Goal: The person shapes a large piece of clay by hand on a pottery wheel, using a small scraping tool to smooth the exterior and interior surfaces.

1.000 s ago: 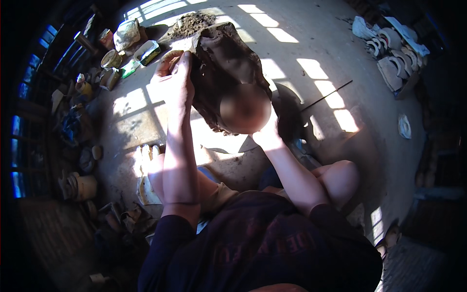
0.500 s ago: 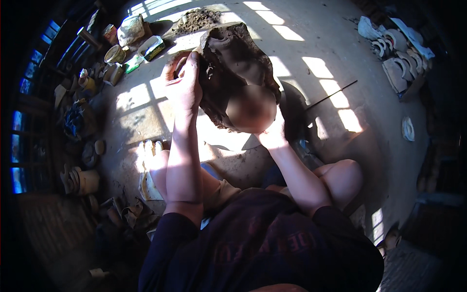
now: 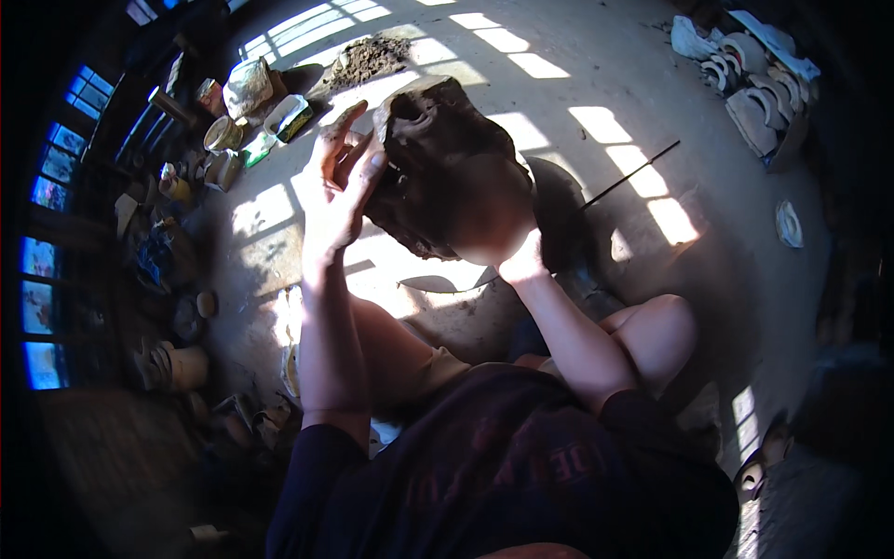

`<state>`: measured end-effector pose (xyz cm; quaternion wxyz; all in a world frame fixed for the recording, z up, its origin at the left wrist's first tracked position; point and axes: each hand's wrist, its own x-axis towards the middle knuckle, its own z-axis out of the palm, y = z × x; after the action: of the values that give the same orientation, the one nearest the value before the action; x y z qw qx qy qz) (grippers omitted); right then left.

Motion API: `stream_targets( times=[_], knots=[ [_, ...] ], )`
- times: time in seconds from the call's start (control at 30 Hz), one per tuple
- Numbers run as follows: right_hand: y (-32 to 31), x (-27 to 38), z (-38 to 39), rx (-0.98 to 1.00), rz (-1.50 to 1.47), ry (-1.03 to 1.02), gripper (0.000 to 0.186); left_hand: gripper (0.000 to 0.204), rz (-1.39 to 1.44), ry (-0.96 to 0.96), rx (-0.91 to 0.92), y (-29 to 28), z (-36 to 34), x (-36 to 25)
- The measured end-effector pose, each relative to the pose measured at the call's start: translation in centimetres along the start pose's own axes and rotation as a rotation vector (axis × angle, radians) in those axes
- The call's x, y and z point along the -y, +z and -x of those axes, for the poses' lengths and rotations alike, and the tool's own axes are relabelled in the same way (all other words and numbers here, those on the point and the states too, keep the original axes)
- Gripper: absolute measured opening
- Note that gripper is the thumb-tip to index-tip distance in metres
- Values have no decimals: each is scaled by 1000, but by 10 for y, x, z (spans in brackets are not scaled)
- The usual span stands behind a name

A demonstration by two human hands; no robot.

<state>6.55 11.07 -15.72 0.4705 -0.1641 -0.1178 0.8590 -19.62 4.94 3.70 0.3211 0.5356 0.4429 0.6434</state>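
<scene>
A big, dark brown lump of wet clay (image 3: 452,140) is held up in front of me, with a rough left edge and a hollow near its top. My left hand (image 3: 337,191) is at the clay's left side, fingers spread and thumb by its edge; whether it touches is unclear. My right hand (image 3: 525,262) grips the clay at its lower right, and its fingers are hidden behind the lump and in a blurred patch. Below the clay lies a pale, sunlit round surface (image 3: 382,272), partly covered by my arm.
A heap of crumbled clay (image 3: 371,60) lies on the floor (image 3: 596,56) ahead. Tubs, a white sack (image 3: 250,86) and clutter line the left. A thin dark rod (image 3: 633,174) rests at the right. Curved pale pieces (image 3: 765,110) are stacked far right, near a white ring (image 3: 789,224).
My left hand has loosened from the clay's edge and its fingers have spread. The lump has tipped and its top has come down and closer. My right hand keeps its hold.
</scene>
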Motion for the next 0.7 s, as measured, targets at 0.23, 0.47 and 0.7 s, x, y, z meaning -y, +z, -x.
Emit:
stream_targets(
  times=[0.23, 0.47, 0.7],
  knots=[
    [6, -2, 5, -54, 16, 1, 59, 81, -477, -57, 294, 15, -47, -68],
    [-8, 0, 0, -155, 56, -11, 55, 62, -854, 94, 335, 48, -78, -61],
    [33, 17, 13, 54, -142, 9, 53, 37, -919, 63, 402, 57, -67, -68]
  ],
)
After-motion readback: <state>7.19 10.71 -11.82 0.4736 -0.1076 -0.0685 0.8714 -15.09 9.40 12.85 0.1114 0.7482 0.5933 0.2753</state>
